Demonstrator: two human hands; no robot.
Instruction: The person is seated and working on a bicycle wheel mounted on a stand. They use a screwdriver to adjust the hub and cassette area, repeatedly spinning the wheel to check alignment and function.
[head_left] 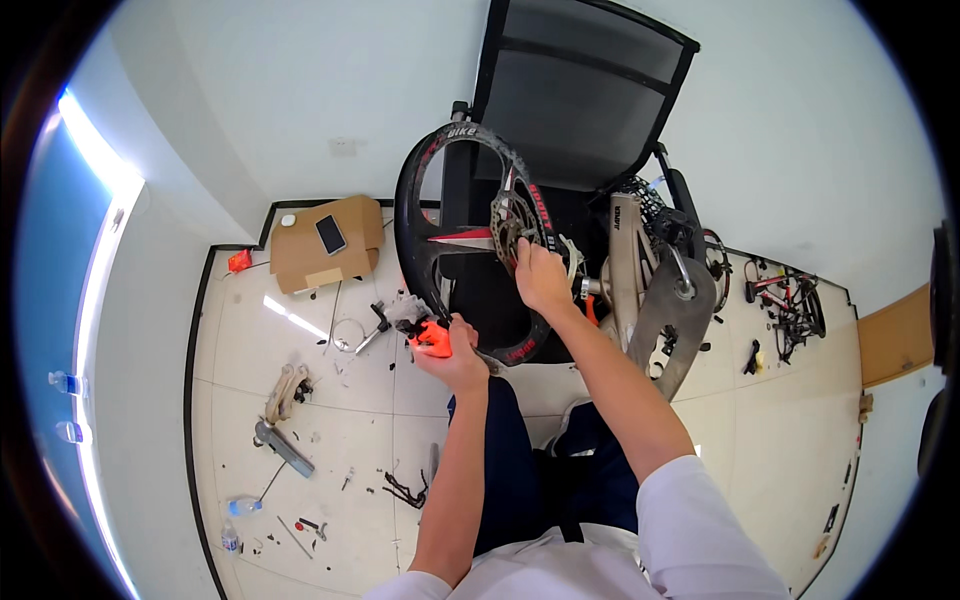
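Note:
A black three-spoke bicycle wheel (415, 175) with red markings stands tilted against an office chair (580, 75). A metal brake disc (508, 215) sits at its hub. My right hand (543, 278) is closed at the hub, by the disc's lower edge; what its fingertips grip is hidden. My left hand (455, 358) is closed around a bright orange-and-black object (431, 340) next to the wheel's lower left rim; its exact kind does not show. Just right of my right hand, a beige-grey bicycle frame (625, 260) with a wide grey arm (685, 325) leans over the seat.
Flattened cardboard (300, 270) with a phone (331, 234) on it lies at the back left. Metal parts (285, 445), tools and plastic bottles (243, 507) are strewn over the left floor. A small folded bicycle (785, 300) lies at the right by the wall.

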